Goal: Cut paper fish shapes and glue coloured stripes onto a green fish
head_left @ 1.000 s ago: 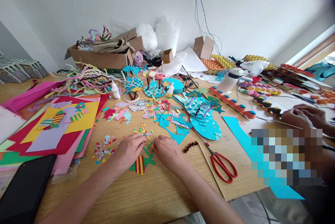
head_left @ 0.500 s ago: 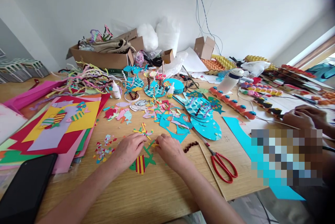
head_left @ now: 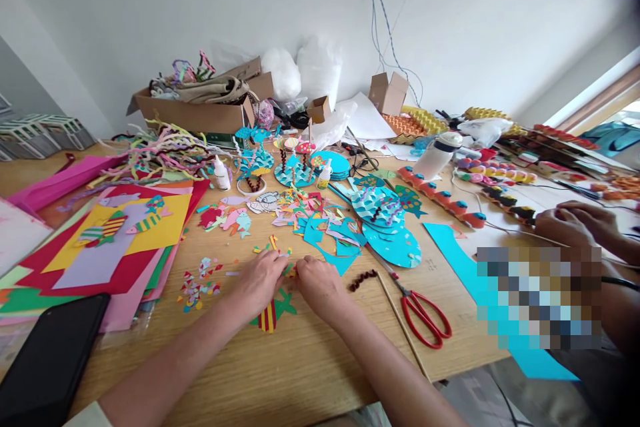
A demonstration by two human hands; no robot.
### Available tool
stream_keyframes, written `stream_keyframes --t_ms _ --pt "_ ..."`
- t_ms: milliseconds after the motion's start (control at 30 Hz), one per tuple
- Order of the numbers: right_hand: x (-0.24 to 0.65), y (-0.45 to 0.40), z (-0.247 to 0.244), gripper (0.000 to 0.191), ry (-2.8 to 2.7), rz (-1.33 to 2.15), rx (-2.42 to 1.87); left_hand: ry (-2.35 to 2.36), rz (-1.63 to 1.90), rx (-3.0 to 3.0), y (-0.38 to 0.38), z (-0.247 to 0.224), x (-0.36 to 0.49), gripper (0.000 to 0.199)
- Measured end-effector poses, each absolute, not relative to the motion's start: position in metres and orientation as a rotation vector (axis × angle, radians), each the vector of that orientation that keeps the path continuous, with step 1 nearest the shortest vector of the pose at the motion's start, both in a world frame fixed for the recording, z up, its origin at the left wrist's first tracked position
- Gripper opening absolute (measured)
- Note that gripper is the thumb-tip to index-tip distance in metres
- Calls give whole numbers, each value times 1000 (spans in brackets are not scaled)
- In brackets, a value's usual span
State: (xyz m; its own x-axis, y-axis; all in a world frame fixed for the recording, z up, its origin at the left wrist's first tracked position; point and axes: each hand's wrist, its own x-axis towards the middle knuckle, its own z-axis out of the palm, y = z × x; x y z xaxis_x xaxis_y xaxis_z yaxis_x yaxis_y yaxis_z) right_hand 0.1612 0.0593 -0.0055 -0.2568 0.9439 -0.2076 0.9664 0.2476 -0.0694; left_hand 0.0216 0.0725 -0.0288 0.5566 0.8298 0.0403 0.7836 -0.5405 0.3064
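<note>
My left hand [head_left: 263,280] is closed, its fingertips pinched at the upper end of a green paper piece. Close on its right, my right hand [head_left: 320,284] is also closed, fingers curled at the same spot. What they pinch is too small to make out. Below them lies a green paper fish [head_left: 267,317] with red and yellow stripes, partly hidden by my left hand, and beside it a green branching paper shape [head_left: 286,304]. Small paper bits [head_left: 200,284] are scattered left of my hands. Yellow and green strips [head_left: 273,242] lie just above.
Red-handled scissors [head_left: 425,317], a thin stick [head_left: 403,324] and a brown twisted pipe cleaner [head_left: 364,279] lie right. Coloured paper sheets [head_left: 55,254] and a black phone [head_left: 50,360] are left. Glue bottles [head_left: 221,174] stand behind. Another person's hands [head_left: 575,224] work at the far right.
My left hand has moved right, closer to my right hand, and now covers more of the green shape and the striped fish. The view has shifted slightly.
</note>
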Motion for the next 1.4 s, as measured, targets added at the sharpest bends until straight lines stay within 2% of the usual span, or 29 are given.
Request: stream_keyframes --t_ms 167,333,533,933,1133,1400 --pt "171 59 -2 25 2366 -283 1884 1410 269 2554 80 -25 16 22" --pt "170 56 -3 21 2407 -305 1830 1384 267 2561 80 -20 16 21" --pt "163 58 -7 25 2415 -291 1813 1282 226 2562 78 -24 25 18" --pt "175 61 -7 26 2367 -392 1939 1217 238 2574 88 -36 27 20" --pt "173 58 -8 19 2406 -430 1897 1261 250 2554 89 -34 25 18" --pt "165 55 -10 21 2394 -413 1902 1225 232 2556 87 -33 20 17"
